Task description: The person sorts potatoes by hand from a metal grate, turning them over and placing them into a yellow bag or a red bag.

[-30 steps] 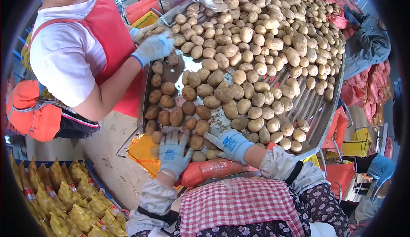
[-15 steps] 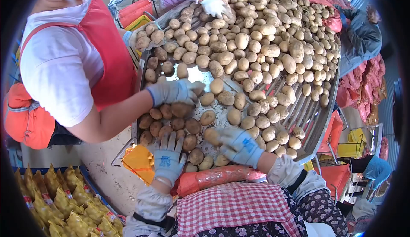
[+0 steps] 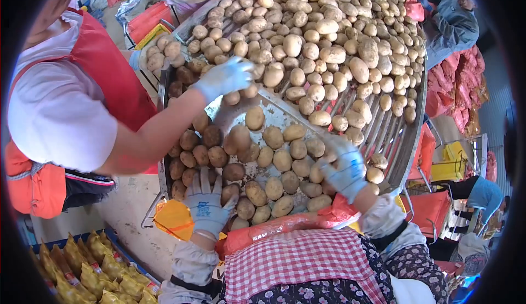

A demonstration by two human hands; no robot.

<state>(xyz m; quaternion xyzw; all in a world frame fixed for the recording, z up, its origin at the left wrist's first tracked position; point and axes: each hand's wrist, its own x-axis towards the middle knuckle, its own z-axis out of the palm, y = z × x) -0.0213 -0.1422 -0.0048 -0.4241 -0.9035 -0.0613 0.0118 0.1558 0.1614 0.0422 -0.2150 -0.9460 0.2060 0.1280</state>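
My left hand [image 3: 205, 205], in a white and blue glove, lies with fingers spread against the potatoes at the near left of a metal sorting tray [image 3: 274, 102]. A brownish potato [image 3: 229, 193] sits beside its fingers. My right hand [image 3: 346, 167], gloved alike and slightly blurred, reaches over the tray's right part, thumb and fingers apart, against potatoes there. Several potatoes [image 3: 282, 160] lie between my hands. Across the tray, a co-worker's gloved hand [image 3: 226, 78] is over other potatoes, close to a potato [image 3: 249, 90].
A large heap of potatoes [image 3: 334, 54] covers the slatted far side. The co-worker in a red apron [image 3: 107, 63] stands at the left. Red plastic [image 3: 274, 231] covers the near edge. Yellow net bags [image 3: 93, 274] fill a blue crate at lower left. Red bins [image 3: 424, 213] stand at right.
My right hand has moved right and up, and more potatoes now lie between my hands. The co-worker's hand has moved up toward the heap. The view has shifted slightly.
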